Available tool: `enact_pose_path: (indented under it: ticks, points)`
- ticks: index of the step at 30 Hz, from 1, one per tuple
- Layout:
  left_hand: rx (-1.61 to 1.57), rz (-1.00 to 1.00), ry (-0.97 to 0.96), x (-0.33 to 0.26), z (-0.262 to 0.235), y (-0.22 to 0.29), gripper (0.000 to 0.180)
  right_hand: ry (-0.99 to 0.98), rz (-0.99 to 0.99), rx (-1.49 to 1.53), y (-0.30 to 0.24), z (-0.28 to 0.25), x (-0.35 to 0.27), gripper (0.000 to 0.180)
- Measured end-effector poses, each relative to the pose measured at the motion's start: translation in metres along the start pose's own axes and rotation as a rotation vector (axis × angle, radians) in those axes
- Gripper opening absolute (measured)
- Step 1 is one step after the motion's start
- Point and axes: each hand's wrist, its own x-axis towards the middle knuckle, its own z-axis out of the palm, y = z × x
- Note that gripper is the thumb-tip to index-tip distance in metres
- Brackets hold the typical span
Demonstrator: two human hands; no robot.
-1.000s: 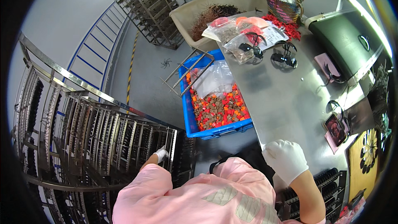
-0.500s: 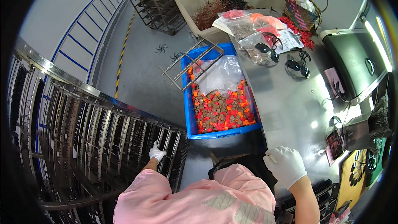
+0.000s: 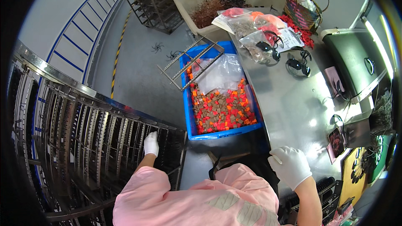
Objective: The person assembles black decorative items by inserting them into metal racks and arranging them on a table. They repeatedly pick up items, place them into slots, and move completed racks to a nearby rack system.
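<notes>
My left hand (image 3: 151, 144), in a white glove, is at the row of upright notched metal frames (image 3: 100, 155) on the left. Its fingers are closed at the top of one frame, partly hidden. My right hand (image 3: 289, 166), also in a white glove, is curled at the near edge of the steel table (image 3: 289, 113). Whatever its fingers may hold is hidden. Between my hands, a little farther off, stands a blue bin (image 3: 228, 134) of small red, orange and brown pieces (image 3: 222, 111). Clear plastic bags (image 3: 224, 73) and a ladder-like metal frame (image 3: 190, 65) lie over its far part.
Dark sunglasses (image 3: 298, 66), bags of coloured pieces (image 3: 255, 27) and a phone (image 3: 336, 142) lie on the table. Behind are a beige tub (image 3: 184, 6), a woven basket (image 3: 301, 12) and a tall metal rack (image 3: 155, 0). A dark monitor-like box (image 3: 351, 58) stands at right.
My left hand has moved left and slightly away from me along the metal frames, where light strips beside it no longer show. My right hand stays nearly still. The view has shifted slightly.
</notes>
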Motion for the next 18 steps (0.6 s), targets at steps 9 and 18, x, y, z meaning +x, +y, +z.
enact_pose_path:
  ticks: [9,18]
  points:
    - [-0.386,-0.798,-0.495,0.045,-0.141,-0.014,0.111,-0.011,-0.108,0.001,0.023,-0.001,-0.018,0.024]
    - [-0.065,-0.568,-0.256,0.018,-0.131,-0.015,0.118,-0.008,-0.110,0.044,0.035,-0.001,-0.039,0.029]
